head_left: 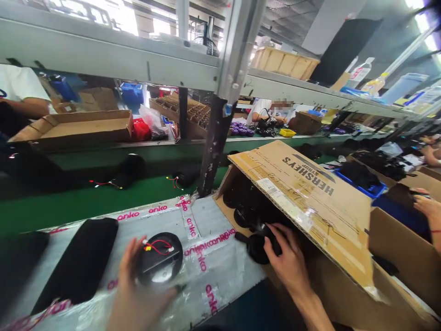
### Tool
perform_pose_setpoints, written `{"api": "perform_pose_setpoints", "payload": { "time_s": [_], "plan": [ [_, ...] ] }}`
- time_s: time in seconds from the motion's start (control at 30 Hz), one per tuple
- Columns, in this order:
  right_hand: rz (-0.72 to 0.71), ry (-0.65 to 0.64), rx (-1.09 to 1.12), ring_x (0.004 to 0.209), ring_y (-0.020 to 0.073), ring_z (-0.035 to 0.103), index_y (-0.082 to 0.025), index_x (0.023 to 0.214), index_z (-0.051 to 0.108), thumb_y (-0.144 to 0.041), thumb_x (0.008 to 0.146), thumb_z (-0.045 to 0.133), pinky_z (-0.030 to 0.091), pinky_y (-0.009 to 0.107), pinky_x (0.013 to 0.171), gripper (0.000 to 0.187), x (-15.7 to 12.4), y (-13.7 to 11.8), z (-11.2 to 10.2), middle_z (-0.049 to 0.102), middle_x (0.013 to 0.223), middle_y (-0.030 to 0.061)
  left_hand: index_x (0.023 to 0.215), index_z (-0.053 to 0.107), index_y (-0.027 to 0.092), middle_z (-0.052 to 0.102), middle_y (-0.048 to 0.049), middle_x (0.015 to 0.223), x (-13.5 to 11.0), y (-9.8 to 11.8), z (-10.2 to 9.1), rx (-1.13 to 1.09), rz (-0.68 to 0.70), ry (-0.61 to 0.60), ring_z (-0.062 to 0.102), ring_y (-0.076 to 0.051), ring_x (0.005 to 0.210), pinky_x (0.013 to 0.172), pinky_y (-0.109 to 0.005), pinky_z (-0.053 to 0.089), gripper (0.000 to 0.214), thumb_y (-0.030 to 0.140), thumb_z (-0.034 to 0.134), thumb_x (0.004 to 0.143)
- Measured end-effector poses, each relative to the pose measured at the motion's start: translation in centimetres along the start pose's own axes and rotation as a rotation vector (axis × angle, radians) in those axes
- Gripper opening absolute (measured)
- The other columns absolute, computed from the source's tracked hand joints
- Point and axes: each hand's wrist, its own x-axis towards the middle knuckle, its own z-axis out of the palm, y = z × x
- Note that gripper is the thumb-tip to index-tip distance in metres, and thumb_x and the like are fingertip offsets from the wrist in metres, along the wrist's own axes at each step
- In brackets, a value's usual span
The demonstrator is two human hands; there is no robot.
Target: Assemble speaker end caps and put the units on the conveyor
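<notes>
My left hand (136, 289) is curled around a round black disc part (160, 259) with red wires on top, resting on the taped grey work surface (213, 271). My right hand (287, 262) reaches into an open cardboard box (310, 197) printed "HERSHEY'S" and grips a round black part (257, 248) at the box's mouth. More black round parts (243, 214) lie inside the box. A long black flat piece (81, 262) lies left of the left hand.
A green conveyor belt (69, 202) runs behind the surface, carrying black parts with red wires (127, 172). A metal post (220, 115) holds a shelf overhead. Cardboard boxes (79, 126) and other people sit beyond; another person's hand (427, 207) is at right.
</notes>
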Motion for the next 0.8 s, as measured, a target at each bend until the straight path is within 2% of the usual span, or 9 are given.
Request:
{"api": "perform_pose_setpoints", "payload": {
  "time_s": [0.17,0.3,0.4,0.43,0.5,0.6,0.67,0.77,0.8],
  "plan": [
    [0.060,-0.081,0.237,0.119,0.0297,0.072,-0.016,0.138,0.070,-0.038,0.112,0.051,0.063,0.044,0.099,0.039,1.2,-5.5,5.0,0.068,0.133,0.0188,0.159,0.046,0.028,0.070,-0.0129,0.144,0.5,0.7,1.9,-0.113,-0.173,-0.083,0.075,-0.038,0.125,0.110,-0.058,0.062,0.107,0.049,0.098,0.068],
    [0.029,-0.422,0.390,0.083,0.0233,0.079,-0.016,0.105,0.081,-0.037,0.113,0.042,0.065,0.032,0.072,0.044,1.9,-9.7,9.1,0.080,0.096,0.0102,0.152,0.052,0.031,0.072,-0.0116,0.141,0.3,-1.4,0.0,-0.116,-0.055,-0.174,0.075,-0.039,0.126,0.107,-0.057,0.064,0.098,0.042,0.100,0.067],
    [-0.008,-0.646,0.406,0.070,0.0222,0.076,-0.019,0.088,0.082,-0.036,0.110,0.051,0.063,0.032,0.066,0.041,3.0,-11.4,9.6,0.078,0.080,0.0056,0.156,0.049,0.034,0.065,-0.0129,0.151,0.3,-1.8,-2.1,-0.121,0.001,-0.293,0.069,-0.040,0.136,0.114,-0.058,0.060,0.101,0.045,0.100,0.070],
    [-0.002,-0.675,0.394,0.077,0.0244,0.078,-0.019,0.094,0.082,-0.035,0.108,0.054,0.065,0.035,0.073,0.035,3.4,-11.6,9.3,0.080,0.088,0.0076,0.158,0.046,0.034,0.061,-0.0141,0.156,0.3,-1.5,-2.7,-0.119,0.011,-0.329,0.065,-0.042,0.141,0.118,-0.059,0.057,0.104,0.051,0.100,0.071],
    [-0.026,-0.720,0.361,0.114,0.0322,0.078,-0.020,0.125,0.078,-0.026,0.101,0.060,0.064,0.047,0.098,0.031,4.2,-11.8,8.2,0.078,0.127,0.0148,0.164,0.040,0.033,0.053,-0.0173,0.164,0.5,-0.6,-3.6,-0.092,0.053,-0.371,0.057,-0.045,0.149,0.124,-0.061,0.050,0.118,0.068,0.097,0.068],
    [-0.294,-0.910,0.315,0.165,0.0374,0.036,-0.032,0.169,0.041,0.000,0.077,0.059,0.041,0.062,0.129,0.098,4.8,-12.1,6.9,0.036,0.179,0.0100,0.166,0.036,0.031,0.048,-0.0212,0.166,0.7,1.2,-4.1,-0.037,0.117,-0.333,0.052,-0.047,0.152,0.126,-0.063,0.045,0.125,0.084,0.087,0.066],
    [-0.523,-1.031,0.270,0.171,0.0354,0.019,-0.040,0.174,0.024,0.010,0.067,0.049,0.031,0.068,0.133,0.121,4.7,-12.6,6.8,0.023,0.184,0.0027,0.154,0.046,0.028,0.053,-0.0209,0.159,0.8,2.5,-4.1,-0.017,0.154,-0.223,0.056,-0.043,0.148,0.120,-0.059,0.052,0.099,0.079,0.084,0.077],
    [-0.640,-1.028,0.193,0.167,0.0347,0.032,-0.040,0.171,0.034,0.016,0.068,0.044,0.037,0.066,0.131,0.118,4.5,-13.6,7.7,0.040,0.178,0.0040,0.107,0.059,0.026,0.063,-0.0125,0.137,1.3,4.5,-4.1,0.108,0.279,-0.035,0.063,-0.032,0.135,0.110,-0.046,0.055,0.024,0.039,0.078,0.098],
    [-0.613,-1.007,0.169,0.162,0.0362,0.042,-0.037,0.169,0.040,0.014,0.071,0.049,0.043,0.064,0.128,0.110,4.5,-14.0,7.9,0.047,0.173,0.0073,0.094,0.056,0.025,0.066,-0.0091,0.125,1.6,5.2,-4.2,0.170,0.348,-0.013,0.065,-0.029,0.128,0.108,-0.043,0.054,0.018,0.024,0.074,0.099]
  ]
}}
